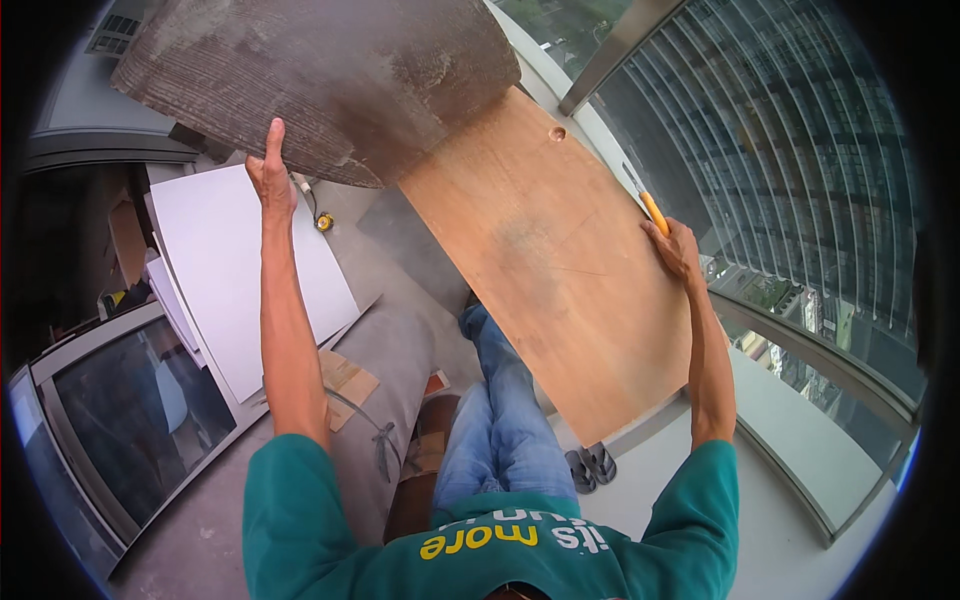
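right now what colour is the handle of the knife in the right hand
Yellow-orange, with a thin grey blade; the utility knife shows best in the head view, gripped by the right hand.

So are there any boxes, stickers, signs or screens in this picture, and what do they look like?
No screens or signs show.
Cardboard pieces: flat, brown, lying on the grey floor beside the white boards, near the person's left arm; I cannot tell if they were a package.
Small reddish flat piece: on the floor by the person's knee, too small to tell what it is.
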The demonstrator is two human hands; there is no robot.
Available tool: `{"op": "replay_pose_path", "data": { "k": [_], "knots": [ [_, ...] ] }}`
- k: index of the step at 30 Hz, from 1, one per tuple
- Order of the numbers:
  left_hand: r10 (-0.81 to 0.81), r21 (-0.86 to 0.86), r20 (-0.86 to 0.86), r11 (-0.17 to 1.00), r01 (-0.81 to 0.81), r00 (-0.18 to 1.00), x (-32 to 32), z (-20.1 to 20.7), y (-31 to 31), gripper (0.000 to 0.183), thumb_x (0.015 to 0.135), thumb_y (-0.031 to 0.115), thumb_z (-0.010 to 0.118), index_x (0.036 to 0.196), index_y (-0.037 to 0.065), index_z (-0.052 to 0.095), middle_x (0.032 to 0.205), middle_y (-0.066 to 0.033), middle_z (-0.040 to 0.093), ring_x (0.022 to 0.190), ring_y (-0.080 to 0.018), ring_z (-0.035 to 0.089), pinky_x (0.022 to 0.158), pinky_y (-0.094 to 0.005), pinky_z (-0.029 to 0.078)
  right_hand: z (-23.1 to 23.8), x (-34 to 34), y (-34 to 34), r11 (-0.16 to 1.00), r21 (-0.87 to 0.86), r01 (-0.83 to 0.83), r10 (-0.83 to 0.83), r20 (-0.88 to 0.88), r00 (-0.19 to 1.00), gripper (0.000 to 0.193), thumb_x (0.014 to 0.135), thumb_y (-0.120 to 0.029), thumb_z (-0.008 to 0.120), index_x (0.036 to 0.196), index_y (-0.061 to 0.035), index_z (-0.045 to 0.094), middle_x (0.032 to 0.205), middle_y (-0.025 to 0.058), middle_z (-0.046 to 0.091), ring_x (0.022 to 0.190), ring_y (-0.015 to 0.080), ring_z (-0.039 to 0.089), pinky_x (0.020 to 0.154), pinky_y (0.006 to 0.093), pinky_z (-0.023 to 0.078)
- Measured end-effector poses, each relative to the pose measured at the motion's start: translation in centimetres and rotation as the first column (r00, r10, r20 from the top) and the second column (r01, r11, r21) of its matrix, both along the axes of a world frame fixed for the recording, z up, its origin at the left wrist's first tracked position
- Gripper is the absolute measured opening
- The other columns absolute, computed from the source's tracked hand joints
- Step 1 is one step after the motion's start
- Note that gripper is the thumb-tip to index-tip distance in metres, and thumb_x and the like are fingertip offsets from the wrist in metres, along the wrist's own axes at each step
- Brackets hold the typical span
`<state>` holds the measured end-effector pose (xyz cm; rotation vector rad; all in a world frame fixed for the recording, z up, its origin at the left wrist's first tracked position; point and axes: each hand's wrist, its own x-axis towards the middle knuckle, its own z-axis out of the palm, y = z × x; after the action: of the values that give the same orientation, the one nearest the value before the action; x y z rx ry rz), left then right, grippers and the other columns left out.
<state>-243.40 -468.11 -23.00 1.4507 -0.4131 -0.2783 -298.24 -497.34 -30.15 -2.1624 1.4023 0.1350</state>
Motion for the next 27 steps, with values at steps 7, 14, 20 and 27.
{"op": "replay_pose_path", "data": {
  "k": [7,14,20,27],
  "knots": [
    [-0.054,-0.006,-0.002,0.999,0.054,0.999,0.2,-3.7,-2.7,0.035,0.092,0.020,0.068,0.120,0.001,0.062,0.122,-0.0057,0.061,0.112,-0.0141,0.054,0.103,-0.0299,0.036,-6.8,0.7,-0.7,0.997,0.009,0.079,-0.080,0.036,0.996,0.058,0.087,-0.055,0.063,0.083,0.0029,0.063,0.063,0.0173,0.059,0.058,0.0289,0.055,0.061,0.0425,0.043],
    [-0.086,0.026,0.023,0.996,0.086,0.996,0.6,-10.0,-4.9,0.039,0.090,0.017,0.069,0.125,0.003,0.058,0.126,-0.0035,0.058,0.117,-0.0144,0.051,0.106,-0.0317,0.035,-13.5,0.8,-2.4,0.991,0.055,0.123,-0.124,0.003,0.992,0.057,0.088,-0.054,0.063,0.081,0.0023,0.062,0.060,0.0123,0.054,0.057,0.0226,0.050,0.058,0.0405,0.041],
    [-0.089,0.040,-0.064,0.995,0.092,0.994,-1.1,-12.6,-5.4,0.040,0.090,0.015,0.068,0.126,0.005,0.056,0.127,-0.0054,0.056,0.120,-0.0163,0.050,0.109,-0.0345,0.033,-18.6,-2.1,-2.0,0.983,0.079,0.165,-0.162,-0.051,0.985,0.057,0.088,-0.056,0.062,0.083,0.0009,0.062,0.062,0.0086,0.052,0.061,0.0194,0.049,0.059,0.0376,0.040],
    [-0.046,0.042,-0.172,0.998,0.054,0.984,-0.9,-15.1,-5.6,0.043,0.091,0.018,0.067,0.128,0.004,0.052,0.128,-0.0065,0.055,0.121,-0.0176,0.051,0.106,-0.0340,0.038,-26.2,-4.7,-1.4,0.950,0.172,0.260,-0.247,-0.090,0.965,0.055,0.089,-0.058,0.061,0.088,-0.0022,0.058,0.071,0.0049,0.051,0.067,0.0171,0.047,0.062,0.0350,0.040]
  ]
}}
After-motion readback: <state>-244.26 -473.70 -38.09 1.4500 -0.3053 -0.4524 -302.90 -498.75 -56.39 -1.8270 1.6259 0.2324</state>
